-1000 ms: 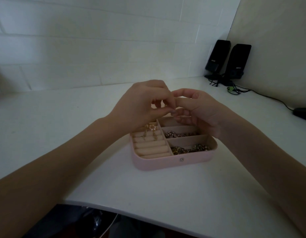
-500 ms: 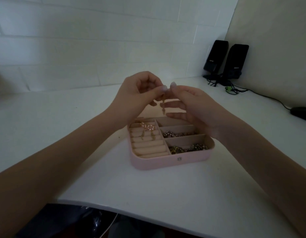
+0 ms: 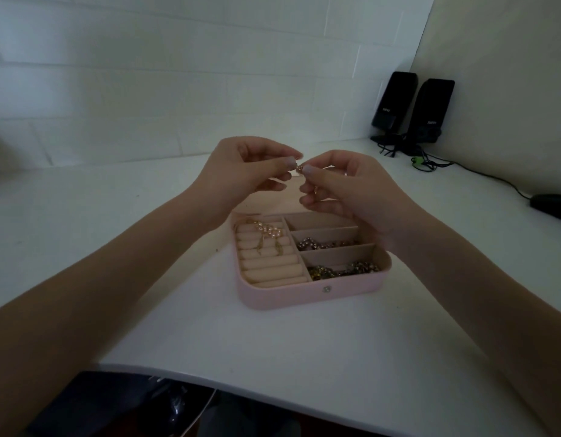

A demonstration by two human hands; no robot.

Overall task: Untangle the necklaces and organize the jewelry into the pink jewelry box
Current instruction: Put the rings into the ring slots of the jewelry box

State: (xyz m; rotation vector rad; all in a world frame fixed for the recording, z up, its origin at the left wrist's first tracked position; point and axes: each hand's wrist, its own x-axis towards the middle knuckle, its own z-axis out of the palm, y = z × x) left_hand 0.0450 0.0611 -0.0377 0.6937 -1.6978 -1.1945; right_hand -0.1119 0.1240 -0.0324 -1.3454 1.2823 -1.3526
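The open pink jewelry box (image 3: 282, 298) sits on the white desk. Gold earrings and a pearly piece (image 3: 266, 233) lie on its ring rolls at the left. A silvery chain (image 3: 317, 244) fills the middle right compartment and a dark gold chain (image 3: 342, 270) the front right one. Above the box's back edge, my left hand (image 3: 247, 171) and my right hand (image 3: 339, 184) meet fingertip to fingertip and pinch a small gold piece (image 3: 299, 168) between them. More of that gold piece shows under my right fingers.
Two black speakers (image 3: 413, 108) stand at the back right corner with tangled cables (image 3: 421, 160) in front. A dark object (image 3: 550, 205) lies at the right edge. A white brick wall runs along the back. The desk's front edge crosses below the box.
Both hands have risen from just over the box's compartments to above its back edge, lifting the small gold piece between their fingertips.
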